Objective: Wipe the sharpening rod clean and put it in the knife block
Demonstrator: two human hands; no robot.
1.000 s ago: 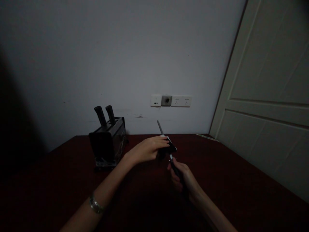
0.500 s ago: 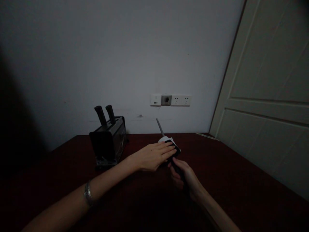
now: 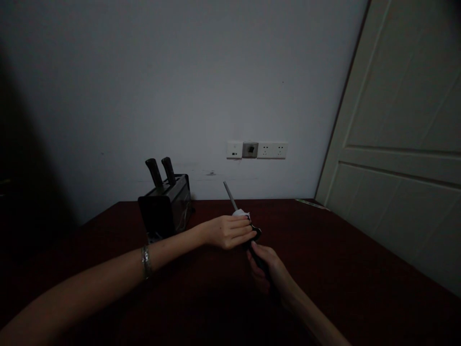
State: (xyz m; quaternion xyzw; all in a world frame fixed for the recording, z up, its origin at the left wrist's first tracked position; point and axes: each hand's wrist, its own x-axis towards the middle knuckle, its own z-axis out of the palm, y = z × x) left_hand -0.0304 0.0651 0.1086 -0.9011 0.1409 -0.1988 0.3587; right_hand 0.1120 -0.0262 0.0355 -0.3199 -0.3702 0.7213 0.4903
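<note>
A sharpening steel [image 3: 230,195] is held at a slant above the table, its slim grey rod pointing up and away to the left. My right hand [image 3: 272,269] is closed around its black handle [image 3: 258,262]. My left hand [image 3: 230,231] is closed around the lower rod, over a white-and-black cloth [image 3: 241,212]. White cloth shows above the fingers and a black, light-edged part [image 3: 257,234] beyond the fingertips. The thumb of the left hand and the covered stretch of rod are hidden.
A black-and-grey knife block [image 3: 178,206] with two black-handled knives [image 3: 154,173] stands on the dark red table [image 3: 324,259], left of my hands. Behind rises a pale wall with sockets [image 3: 272,150]. A white panelled door [image 3: 399,192] is at the right.
My left fingers have curled from lying flat to folding around the cloth and rod. Both hands and the steel have shifted slightly left and lower; the view has turned a little.
</note>
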